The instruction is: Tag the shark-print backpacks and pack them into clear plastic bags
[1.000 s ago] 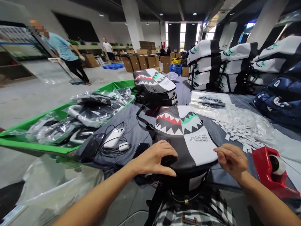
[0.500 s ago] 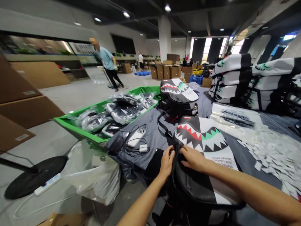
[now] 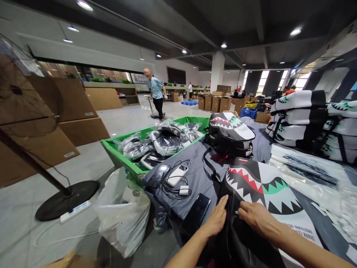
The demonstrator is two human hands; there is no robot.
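Table (image 3: 203,178): side of bag (image 3: 262,188) likely being checked. Left hand (image 3: 216,219) unclenched; right hand (image 3: 258,219) curled, pinch unclear. Next move probably needs bag steady.

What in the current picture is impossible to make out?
All in the head view:
Near backpack: near end cut off by the lower edge.
Its lettering: partly covered by the right arm.
What the right hand pinches, if anything: hidden by its fingers.
Rightmost bag stack: cut off by the right edge.
Distant person in white: too small for detail.
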